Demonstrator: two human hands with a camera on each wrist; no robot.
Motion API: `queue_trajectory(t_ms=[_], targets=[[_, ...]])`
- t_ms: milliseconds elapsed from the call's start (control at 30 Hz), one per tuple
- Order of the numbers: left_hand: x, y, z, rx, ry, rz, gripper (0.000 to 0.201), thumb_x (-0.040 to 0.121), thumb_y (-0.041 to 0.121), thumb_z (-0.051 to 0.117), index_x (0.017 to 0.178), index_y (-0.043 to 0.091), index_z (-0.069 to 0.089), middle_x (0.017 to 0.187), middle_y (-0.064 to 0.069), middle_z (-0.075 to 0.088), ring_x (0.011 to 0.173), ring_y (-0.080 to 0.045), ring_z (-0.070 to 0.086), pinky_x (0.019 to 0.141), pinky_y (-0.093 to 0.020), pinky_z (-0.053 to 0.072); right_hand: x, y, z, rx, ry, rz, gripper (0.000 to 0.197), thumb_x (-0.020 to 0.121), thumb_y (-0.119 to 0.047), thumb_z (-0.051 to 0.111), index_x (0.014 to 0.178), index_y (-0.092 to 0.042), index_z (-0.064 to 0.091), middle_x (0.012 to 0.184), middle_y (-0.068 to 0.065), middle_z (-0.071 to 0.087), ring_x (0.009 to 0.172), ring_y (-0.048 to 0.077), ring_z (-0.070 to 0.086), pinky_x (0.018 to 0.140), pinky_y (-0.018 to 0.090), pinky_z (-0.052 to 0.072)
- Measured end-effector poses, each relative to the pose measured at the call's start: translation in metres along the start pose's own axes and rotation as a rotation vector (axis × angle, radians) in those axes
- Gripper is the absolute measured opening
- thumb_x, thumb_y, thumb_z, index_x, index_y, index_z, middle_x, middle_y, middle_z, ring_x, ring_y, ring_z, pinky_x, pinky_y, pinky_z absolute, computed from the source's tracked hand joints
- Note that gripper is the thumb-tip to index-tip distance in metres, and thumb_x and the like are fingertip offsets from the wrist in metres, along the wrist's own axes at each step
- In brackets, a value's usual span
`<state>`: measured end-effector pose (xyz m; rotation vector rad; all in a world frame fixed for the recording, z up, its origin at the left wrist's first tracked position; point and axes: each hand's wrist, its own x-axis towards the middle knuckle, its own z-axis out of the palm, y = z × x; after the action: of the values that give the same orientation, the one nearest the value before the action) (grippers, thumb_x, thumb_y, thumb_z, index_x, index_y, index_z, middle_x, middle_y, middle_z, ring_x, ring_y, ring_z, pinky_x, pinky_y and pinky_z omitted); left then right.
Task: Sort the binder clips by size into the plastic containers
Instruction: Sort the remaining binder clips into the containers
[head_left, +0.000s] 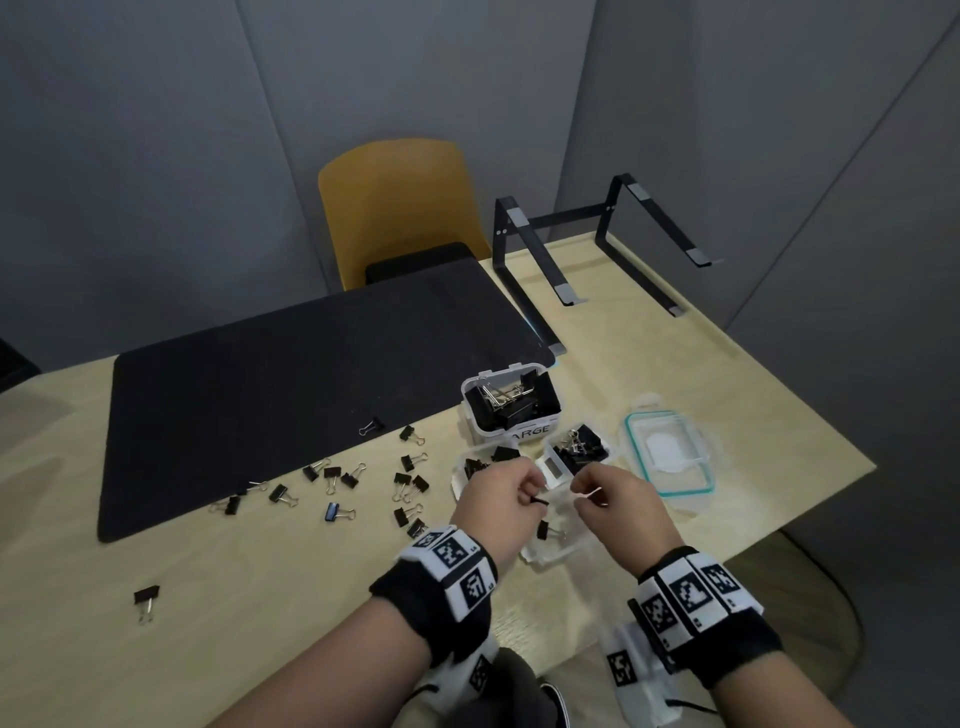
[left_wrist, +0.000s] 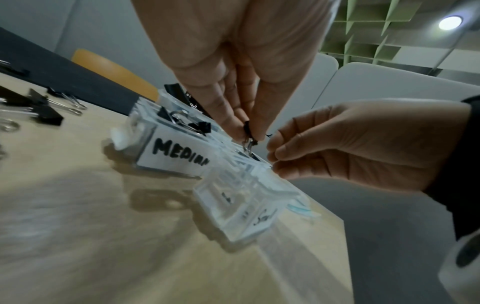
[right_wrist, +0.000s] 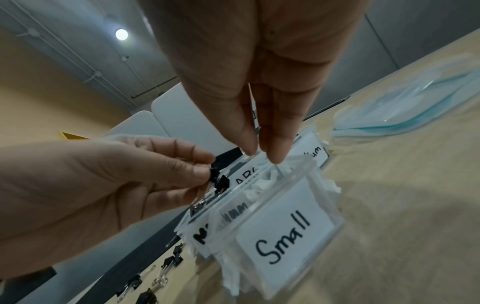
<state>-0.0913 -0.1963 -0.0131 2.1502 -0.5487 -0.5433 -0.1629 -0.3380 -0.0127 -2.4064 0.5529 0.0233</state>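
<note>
My left hand (head_left: 530, 496) pinches a small black binder clip (left_wrist: 248, 133) between thumb and fingertips, just above the clear container labelled "Small" (right_wrist: 283, 226). Beside it, my right hand (head_left: 579, 493) pinches a thin silver wire (head_left: 588, 492) that looks like a clip handle. One small clip (head_left: 544, 530) lies inside that container. Behind stand the "Large" container (head_left: 511, 402) and two "Medium" containers (head_left: 475, 467) (head_left: 579, 449), all holding black clips. Several loose clips (head_left: 337, 512) lie scattered to the left.
A black mat (head_left: 285, 389) covers the table's far left. A teal-rimmed lid (head_left: 670, 452) lies right of the containers. A black laptop stand (head_left: 597, 244) sits at the far right corner, a yellow chair (head_left: 400, 208) behind. One clip (head_left: 146, 597) lies alone, near left.
</note>
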Motion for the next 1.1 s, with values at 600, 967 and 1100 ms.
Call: queue_trajectory(t_ms=[600,967,1100], targets=[[-0.031,-0.083,-0.067,0.210,0.221,-0.141,0.017,0.089,0.019,0.058,0.103,0.028,0.062,0.102,0.015,0.050,0.093,-0.005,0.053,0.081,-0.018,0.041,-0.015,-0.061,0.056,0.031,-0.144,-0.170,0.006,0.087,-0.017,0.057,0.091,-0.019,0.060,0.088,-0.007,0.062,0.079,0.008,0.056,0.072,0.019,0.047],[-0.020,-0.114,-0.081,0.390,0.093,-0.187,0.022,0.087,0.031,0.060,0.108,0.027,0.059,0.108,0.008,0.056,0.088,-0.010,0.055,0.080,-0.024,0.046,-0.007,-0.094,0.122,-0.145,-0.179,-0.090,0.023,0.082,-0.036,0.060,0.093,-0.017,0.054,0.091,-0.001,0.051,0.078,0.014,0.049,0.064,0.022,0.037],[-0.017,-0.115,-0.081,0.427,0.060,-0.172,0.024,0.088,0.033,0.058,0.112,0.028,0.060,0.112,0.006,0.056,0.095,-0.014,0.058,0.082,-0.027,0.047,-0.003,-0.098,0.133,-0.174,-0.143,-0.075,0.023,0.082,-0.028,0.056,0.099,-0.012,0.053,0.102,0.004,0.054,0.088,0.018,0.051,0.075,0.025,0.042]])
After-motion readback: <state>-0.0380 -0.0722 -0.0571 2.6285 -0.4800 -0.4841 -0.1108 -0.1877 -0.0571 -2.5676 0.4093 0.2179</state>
